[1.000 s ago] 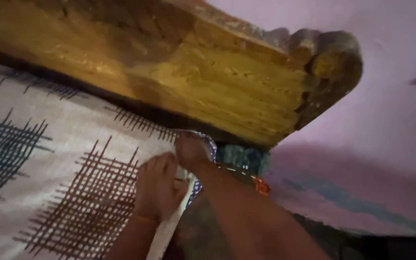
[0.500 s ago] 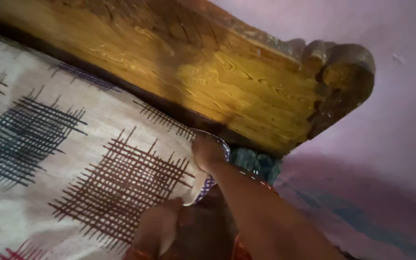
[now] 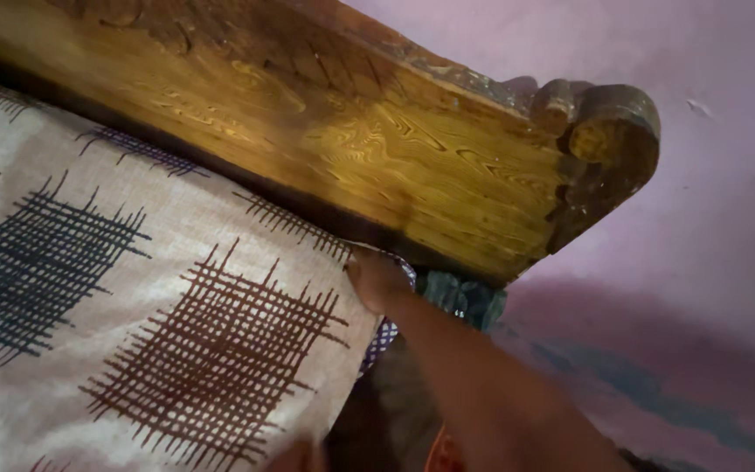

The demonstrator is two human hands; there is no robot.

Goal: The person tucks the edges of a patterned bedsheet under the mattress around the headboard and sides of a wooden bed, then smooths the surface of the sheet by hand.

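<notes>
Wooden headboard (image 3: 377, 149), patterned sheet (image 3: 159, 315), right hand (image 3: 376, 278)

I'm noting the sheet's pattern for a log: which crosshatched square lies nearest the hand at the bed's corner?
The large maroon square, just left of the right hand at the sheet's corner. The dark blue square lies farther left.

This is a bedroom in a home. There's a carved wooden headboard (image 3: 377, 149) with strong yellow-brown grain and a scrolled corner, and right against it a mattress under a cream bedsheet (image 3: 159, 306) printed with crosshatched squares in maroon and dark blue. Behind it all stands a plain pink-painted wall (image 3: 709, 218), scuffed and shadowed low down.
</notes>
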